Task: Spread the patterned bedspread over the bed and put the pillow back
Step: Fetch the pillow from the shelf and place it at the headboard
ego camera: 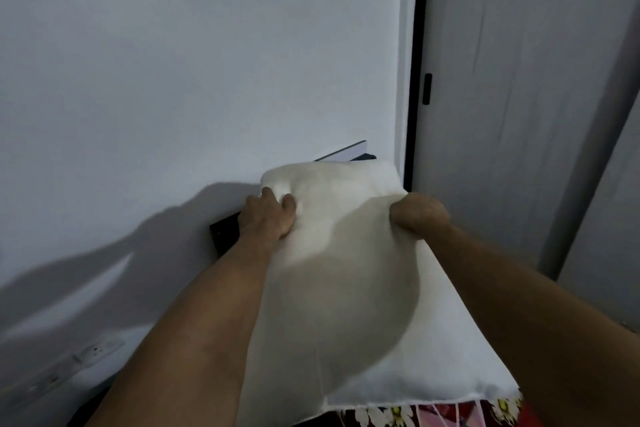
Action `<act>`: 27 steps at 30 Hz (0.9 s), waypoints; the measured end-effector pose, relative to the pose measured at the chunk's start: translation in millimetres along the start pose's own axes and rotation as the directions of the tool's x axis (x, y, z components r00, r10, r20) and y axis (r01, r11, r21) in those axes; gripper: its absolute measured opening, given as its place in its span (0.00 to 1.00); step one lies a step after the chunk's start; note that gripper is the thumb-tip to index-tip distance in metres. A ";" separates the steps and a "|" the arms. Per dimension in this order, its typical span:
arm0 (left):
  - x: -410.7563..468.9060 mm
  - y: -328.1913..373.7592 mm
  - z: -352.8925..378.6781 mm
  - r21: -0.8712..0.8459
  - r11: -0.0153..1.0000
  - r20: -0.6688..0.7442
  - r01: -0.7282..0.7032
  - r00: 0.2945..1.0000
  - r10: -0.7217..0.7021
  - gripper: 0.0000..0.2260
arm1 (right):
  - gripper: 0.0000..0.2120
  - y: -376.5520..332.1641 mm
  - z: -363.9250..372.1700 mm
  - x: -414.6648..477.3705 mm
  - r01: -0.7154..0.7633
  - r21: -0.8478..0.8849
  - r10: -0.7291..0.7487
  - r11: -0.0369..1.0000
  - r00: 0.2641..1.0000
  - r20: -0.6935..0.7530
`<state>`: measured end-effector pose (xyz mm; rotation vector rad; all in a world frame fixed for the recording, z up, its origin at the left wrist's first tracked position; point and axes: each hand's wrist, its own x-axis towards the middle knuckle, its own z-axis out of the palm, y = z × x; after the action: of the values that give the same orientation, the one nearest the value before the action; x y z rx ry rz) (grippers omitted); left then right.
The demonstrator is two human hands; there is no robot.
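Pale grey wall fills the left and centre of the head view, with arm shadows cast low across it; a dark vertical door-frame strip runs down right of centre, and a light door panel with a small dark latch piece lies beyond it. White pillow is held up between both hands, its long axis running away from the camera toward the wall. Left hand grips the far left edge: fingers curled closed and dug into the fabric, which bunches just above the fingertips. Right hand grips the far right edge in a closed fist, fabric pinched under the knuckles; fingertips themselves hidden. Both forearms are extended, bare. Pillow's far corner sits just beyond the fingers, in front of a dark object with a light edge, identity unclear. Dark block shows just left of the left hand, against the wall. Patterned bedspread, floral on red and pink, shows below the pillow's near hem, well back from the fingers. Wall socket sits low on the left, well apart from both hands.
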<state>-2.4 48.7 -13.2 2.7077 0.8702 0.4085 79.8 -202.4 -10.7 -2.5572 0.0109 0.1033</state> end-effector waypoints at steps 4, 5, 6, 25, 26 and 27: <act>41.2 11.1 24.1 -0.016 0.996 0.019 -0.090 0.996 0.090 0.29 | 0.28 6.3 15.5 25.1 -0.072 -0.010 0.072 0.997 0.997 -0.015; 51.7 15.5 29.9 -0.020 0.994 0.021 -0.107 0.994 0.108 0.29 | 0.27 7.1 18.1 33.0 -0.084 -0.011 0.083 0.996 0.996 -0.021; 62.2 20.2 35.5 -0.021 0.992 0.024 -0.124 0.992 0.124 0.28 | 0.26 8.3 20.1 40.9 -0.089 -0.013 0.089 0.996 0.996 -0.030; 279.2 117.1 157.0 0.047 0.902 0.118 -0.430 0.899 0.422 0.28 | 0.16 19.4 59.9 246.6 -0.225 -0.011 0.225 0.974 0.972 0.062; 289.0 119.6 165.8 0.045 0.897 0.123 -0.439 0.894 0.431 0.28 | 0.16 21.8 66.4 257.1 -0.234 -0.010 0.234 0.972 0.970 0.072; 297.4 120.6 174.7 0.045 0.893 0.125 -0.448 0.889 0.440 0.28 | 0.16 23.8 72.3 264.6 -0.239 -0.009 0.239 0.971 0.968 0.080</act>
<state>352.7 103.2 -80.0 2.9549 0.2257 0.3118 337.6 -178.7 -104.1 -2.5391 0.2890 0.2981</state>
